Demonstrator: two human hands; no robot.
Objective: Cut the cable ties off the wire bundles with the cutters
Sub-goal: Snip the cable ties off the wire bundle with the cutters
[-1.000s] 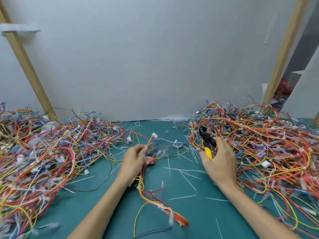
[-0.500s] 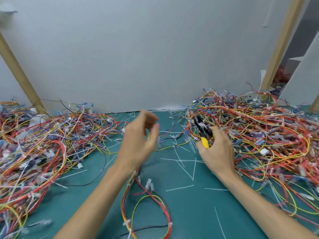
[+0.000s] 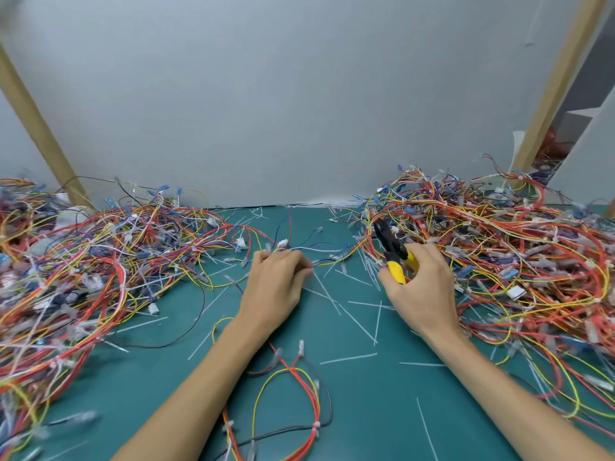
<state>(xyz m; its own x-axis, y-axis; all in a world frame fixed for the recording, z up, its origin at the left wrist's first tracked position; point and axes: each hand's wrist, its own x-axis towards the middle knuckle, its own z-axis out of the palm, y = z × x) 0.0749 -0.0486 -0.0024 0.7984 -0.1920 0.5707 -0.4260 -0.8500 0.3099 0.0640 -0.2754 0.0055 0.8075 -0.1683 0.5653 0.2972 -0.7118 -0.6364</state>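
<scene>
ties (image 3: 315, 425) bind the bundle (image 3: 315, 402) lying on the mat (image 3: 382, 410) between the forearms, so that one looks uncut. the right hand (image 3: 422, 291) grasps the cutters (image 3: 394, 257) by their yellow handles, black nose pointing up and away toward the right pile (image 3: 515, 261), probably kept ready while the other hand fetches work. whether the blades are parted is too small to tell. the left hand (image 3: 276, 284) lies knuckles up, fingers curled down onto thin wires (image 3: 319, 250) that trail out of the right pile; the hand itself hides whether it pinches them. the left pile (image 3: 100, 261) sits well apart, perhaps the finished side. white offcuts (image 3: 347, 358) litter the green mat. behind stands a plain grey wall (image 3: 299, 94), with slanting wooden posts (image 3: 36, 128) at either side.
</scene>
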